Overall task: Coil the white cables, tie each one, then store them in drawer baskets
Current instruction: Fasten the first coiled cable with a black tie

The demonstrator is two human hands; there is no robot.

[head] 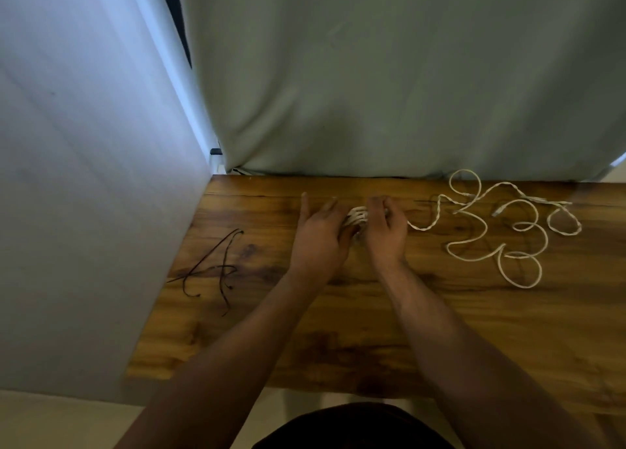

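A small coil of white cable (357, 215) sits between my two hands near the far middle of the wooden table (338, 330). My left hand (320, 232) holds the coil from the left, with index finger and thumb stretched out. My right hand (386, 227) curls its fingers over the coil's right side. From the coil the cable's loose tail (430, 223) runs right into a heap of loose white cable loops (508, 232) lying on the table's right part.
Several thin dark ties (216, 269) lie on the table's left part. A pale wall panel (84, 211) borders the table on the left. A grey-green curtain (389, 76) hangs behind the far edge. The near edge is close to my body.
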